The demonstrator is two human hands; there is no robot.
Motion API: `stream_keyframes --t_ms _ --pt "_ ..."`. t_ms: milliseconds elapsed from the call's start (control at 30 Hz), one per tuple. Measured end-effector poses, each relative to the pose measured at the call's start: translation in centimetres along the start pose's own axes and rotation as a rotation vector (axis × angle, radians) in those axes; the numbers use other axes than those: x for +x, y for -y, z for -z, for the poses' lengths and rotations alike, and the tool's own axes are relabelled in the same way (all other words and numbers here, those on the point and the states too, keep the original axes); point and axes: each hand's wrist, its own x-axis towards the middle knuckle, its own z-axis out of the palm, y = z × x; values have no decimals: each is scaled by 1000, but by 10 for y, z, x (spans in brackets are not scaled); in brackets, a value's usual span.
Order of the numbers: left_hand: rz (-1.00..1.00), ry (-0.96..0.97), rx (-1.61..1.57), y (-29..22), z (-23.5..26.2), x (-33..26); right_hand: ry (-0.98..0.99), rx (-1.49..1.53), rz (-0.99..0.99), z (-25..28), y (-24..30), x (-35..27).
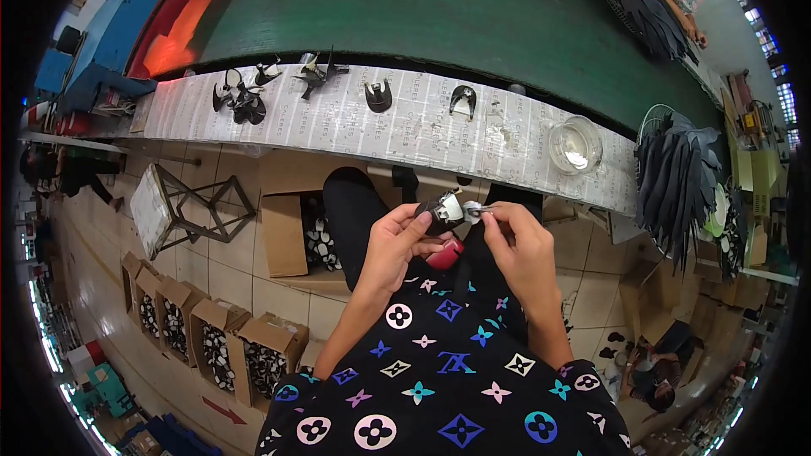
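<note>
Above my lap, my left hand (395, 245) is closed round a black curved shoe-upper piece (438, 208) with a white lining. A smooth red rounded object (445, 255) shows just below those fingers; whether the same hand grips it is unclear. My right hand (521, 245) pinches a small pale grey-white scrap (475, 211) between thumb and fingers, right beside the lining. On the bench ahead, a black U-shaped upper piece (378, 96) and another with a pale lining (463, 101) stand apart. Farther left lies a cluster of black-and-white pieces (241, 100).
A clear round dish (575, 145) sits on the paper-covered bench edge (338, 131), before a green conveyor belt (380, 13). Dark strips hang in a wire rack (680, 169) at right. Several cartons of pieces (211, 342) and a metal-framed stool (198, 207) occupy the left floor. Other people work nearby.
</note>
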Motion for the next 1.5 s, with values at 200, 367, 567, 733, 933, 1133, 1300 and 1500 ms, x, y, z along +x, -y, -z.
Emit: stream_keyframes --t_ms 200,367,567,733,933,1133,1300,1500 --pt "29 19 -35 2 0 0 -83 36 24 2 -2 2" --pt "49 17 -58 2 -1 1 -20 43 -3 2 1 1" --pt "87 3 -77 3 1 1 -126 30 -46 12 -3 4" --pt "179 27 -232 0 5 -7 -205 164 -201 17 -14 7" --pt "255 321 -397 -35 -24 -40 -251 339 -285 34 -27 10" --pt "316 447 -455 -51 -35 -57 -300 393 -271 35 -22 10" --pt "321 474 -421 -54 -38 -59 -302 488 -234 45 -12 3" --pt "267 454 -339 -58 -41 -64 -311 558 -154 54 -2 -2"
